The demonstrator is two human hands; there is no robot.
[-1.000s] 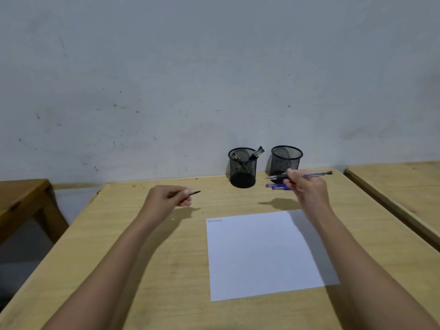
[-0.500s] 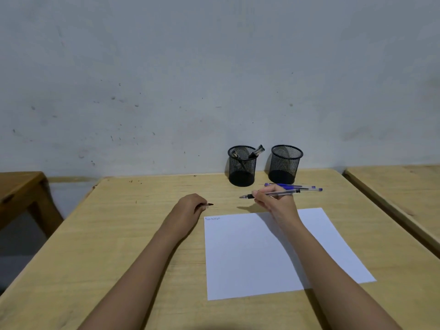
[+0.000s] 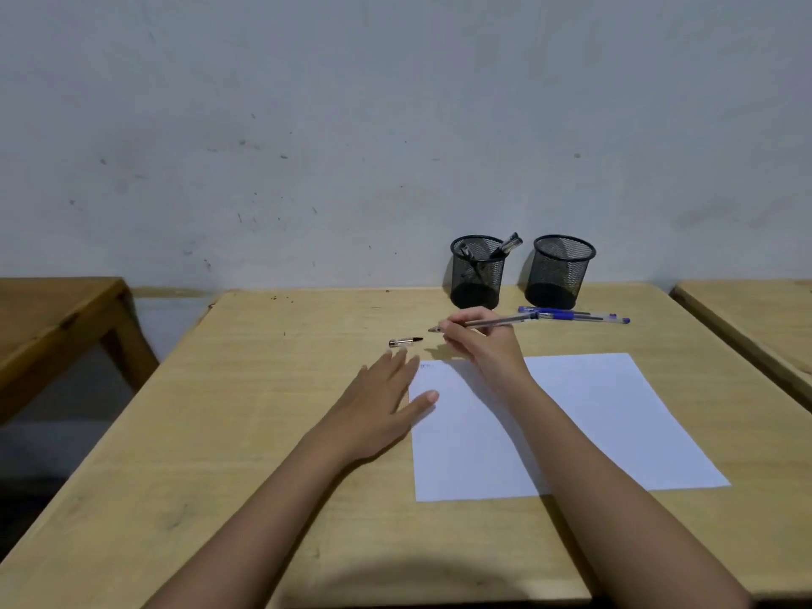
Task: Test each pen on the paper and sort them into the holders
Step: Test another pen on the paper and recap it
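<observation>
Head view, only one to go through.

**A:** Right hand (image 3: 479, 345) pinches a clear-barrelled pen (image 3: 487, 323) near its tip, nib pointing left, hovering above the far left corner of the paper (image 3: 571, 424). Left hand (image 3: 382, 410) is flat and spread, holding nothing, thumb resting on the paper's left edge. Pen cap (image 3: 405, 342) lies loose on the desk (image 3: 246, 389), just beyond the left fingertips.

**B:** Rest of the pens?

**A:** Blue pens (image 3: 571, 315) lie on the desk in front of the right holder (image 3: 560, 272), which looks empty. Left holder (image 3: 477, 270) has at least two pens in it, one leaning over the rim.

**B:** Risks?

**A:** My read: the cap first. It is round and unsecured, so a nudge from the left fingers could roll it off. Second, only the thumb pins the sheet; a firm stroke may slide or crease it. Third, a faint scribble already sits at that corner, too small to read, so a fresh mark on top could be mistaken for the old one and the pen sorted wrongly. Fourth, reaching back to the holders, the right forearm could sweep the blue pens.
</observation>
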